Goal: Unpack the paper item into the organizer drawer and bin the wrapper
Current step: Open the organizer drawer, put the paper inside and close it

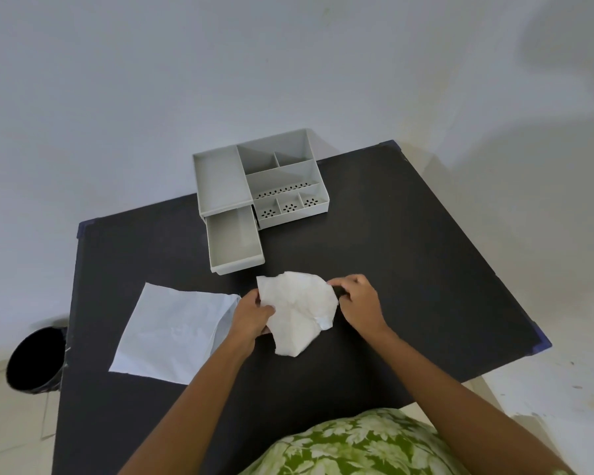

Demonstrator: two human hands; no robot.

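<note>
From the head view, at centre frame your left hand [251,318] and right hand [357,299] pinch opposite edges of the crumpled white paper [297,311], judged mid-handling. Next, it goes into the open drawer [235,243] just above. The flat wrapper [172,334] lies left; the bin [35,359] waits lower left.

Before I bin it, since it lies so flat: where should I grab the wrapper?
Take the wrapper at its right edge, nearest the left hand, where the open mouth lifts slightly off the table. Slide fingers in from the right and pinch there; the other edges lie flush.
</note>
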